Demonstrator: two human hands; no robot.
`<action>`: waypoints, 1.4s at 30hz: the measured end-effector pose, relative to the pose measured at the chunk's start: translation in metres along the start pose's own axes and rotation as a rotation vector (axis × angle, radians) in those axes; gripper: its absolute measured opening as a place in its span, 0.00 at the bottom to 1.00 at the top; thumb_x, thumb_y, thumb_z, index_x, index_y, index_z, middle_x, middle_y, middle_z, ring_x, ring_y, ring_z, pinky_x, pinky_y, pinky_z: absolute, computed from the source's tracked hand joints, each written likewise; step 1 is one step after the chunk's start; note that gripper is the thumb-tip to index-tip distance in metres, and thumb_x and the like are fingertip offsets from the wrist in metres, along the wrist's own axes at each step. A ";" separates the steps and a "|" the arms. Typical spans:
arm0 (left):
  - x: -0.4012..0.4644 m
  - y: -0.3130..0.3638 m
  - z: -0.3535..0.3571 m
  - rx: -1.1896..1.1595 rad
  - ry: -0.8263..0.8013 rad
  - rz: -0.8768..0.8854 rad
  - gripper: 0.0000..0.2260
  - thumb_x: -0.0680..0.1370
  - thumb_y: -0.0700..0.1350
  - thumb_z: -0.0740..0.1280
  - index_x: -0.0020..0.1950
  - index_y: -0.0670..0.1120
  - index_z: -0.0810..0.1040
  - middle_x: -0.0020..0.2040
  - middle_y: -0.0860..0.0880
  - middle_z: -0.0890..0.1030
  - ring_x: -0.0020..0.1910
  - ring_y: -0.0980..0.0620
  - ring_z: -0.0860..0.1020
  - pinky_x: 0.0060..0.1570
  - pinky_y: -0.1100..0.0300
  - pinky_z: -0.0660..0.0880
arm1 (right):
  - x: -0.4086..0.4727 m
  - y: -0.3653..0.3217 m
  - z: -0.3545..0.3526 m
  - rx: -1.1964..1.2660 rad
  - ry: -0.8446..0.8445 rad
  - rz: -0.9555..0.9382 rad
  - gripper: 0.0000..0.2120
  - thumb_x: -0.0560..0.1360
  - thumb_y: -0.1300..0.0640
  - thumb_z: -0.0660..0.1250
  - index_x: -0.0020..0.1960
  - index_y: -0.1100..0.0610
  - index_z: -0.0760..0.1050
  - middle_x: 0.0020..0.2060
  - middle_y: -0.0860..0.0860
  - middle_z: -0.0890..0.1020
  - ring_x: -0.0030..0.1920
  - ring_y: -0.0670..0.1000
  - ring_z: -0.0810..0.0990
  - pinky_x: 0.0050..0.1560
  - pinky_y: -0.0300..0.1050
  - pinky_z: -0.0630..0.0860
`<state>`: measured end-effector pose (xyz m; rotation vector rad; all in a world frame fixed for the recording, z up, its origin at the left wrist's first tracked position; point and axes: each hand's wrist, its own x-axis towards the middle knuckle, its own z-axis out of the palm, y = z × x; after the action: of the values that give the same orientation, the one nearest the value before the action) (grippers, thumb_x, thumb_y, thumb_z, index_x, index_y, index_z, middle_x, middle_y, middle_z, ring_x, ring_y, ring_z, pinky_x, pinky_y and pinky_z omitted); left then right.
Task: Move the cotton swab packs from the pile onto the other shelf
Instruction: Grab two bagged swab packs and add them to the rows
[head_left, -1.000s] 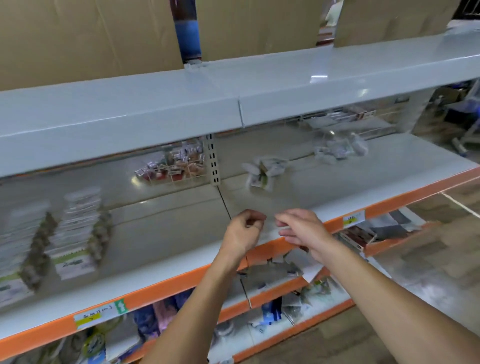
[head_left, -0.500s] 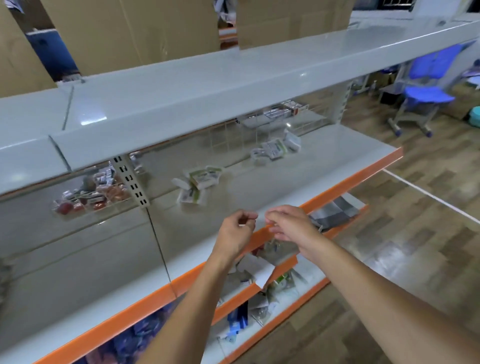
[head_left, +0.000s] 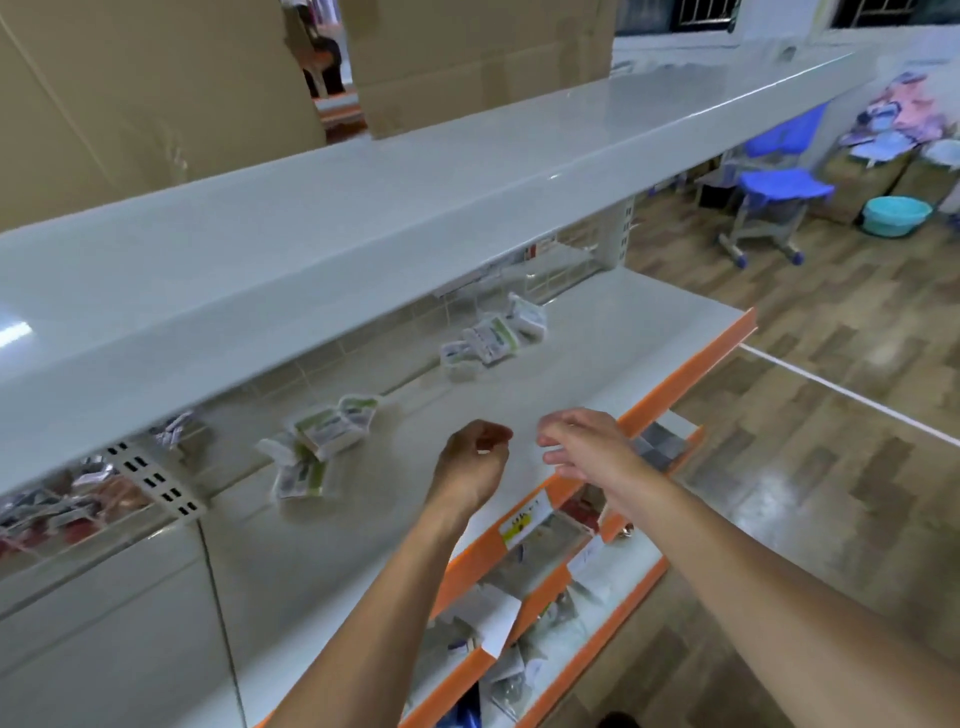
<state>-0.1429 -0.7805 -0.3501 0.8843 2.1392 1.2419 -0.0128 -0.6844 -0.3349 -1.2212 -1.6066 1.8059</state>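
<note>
Single head-worn wide-angle view, looking forward and down from above the white shelf (head_left: 597, 374), tilted so the shelf runs diagonally, both forearms reaching in from the bottom edge, fingers (head_left: 563, 439) close at centre, floor (head_left: 831, 415) beyond to their right

No text readable anywhere. Price label (head_left: 525, 521) on orange shelf edge (head_left: 691, 366): yellow patch and dark marks, too blurred to read. Cotton swab packs (head_left: 327, 436) on shelf behind that edge: green-and-white print, lettering illegible. Second group of packs (head_left: 493, 338) farther right along same shelf: print equally illegible.
</note>
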 end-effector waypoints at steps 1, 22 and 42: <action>0.005 0.001 0.003 0.003 -0.004 -0.003 0.10 0.77 0.41 0.64 0.52 0.52 0.82 0.48 0.55 0.82 0.48 0.54 0.80 0.47 0.61 0.73 | 0.008 -0.001 -0.005 0.000 -0.008 0.003 0.06 0.74 0.53 0.71 0.50 0.52 0.82 0.46 0.52 0.86 0.40 0.48 0.84 0.41 0.39 0.81; 0.093 0.045 0.107 0.089 0.462 -0.233 0.12 0.77 0.45 0.65 0.59 0.48 0.80 0.66 0.51 0.75 0.64 0.50 0.74 0.63 0.58 0.71 | 0.180 -0.036 -0.103 -0.239 -0.317 -0.014 0.04 0.76 0.57 0.69 0.50 0.56 0.79 0.42 0.53 0.84 0.35 0.50 0.82 0.36 0.42 0.77; 0.196 0.043 0.075 0.685 0.526 -0.066 0.21 0.79 0.41 0.61 0.72 0.46 0.66 0.73 0.47 0.68 0.72 0.45 0.64 0.69 0.48 0.65 | 0.289 -0.034 -0.038 -0.925 -0.377 -0.483 0.41 0.75 0.46 0.69 0.81 0.49 0.51 0.80 0.51 0.55 0.77 0.59 0.58 0.73 0.54 0.58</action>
<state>-0.2078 -0.5767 -0.3661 0.7798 3.0844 0.7482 -0.1395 -0.4265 -0.3944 -0.6749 -2.8210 1.0099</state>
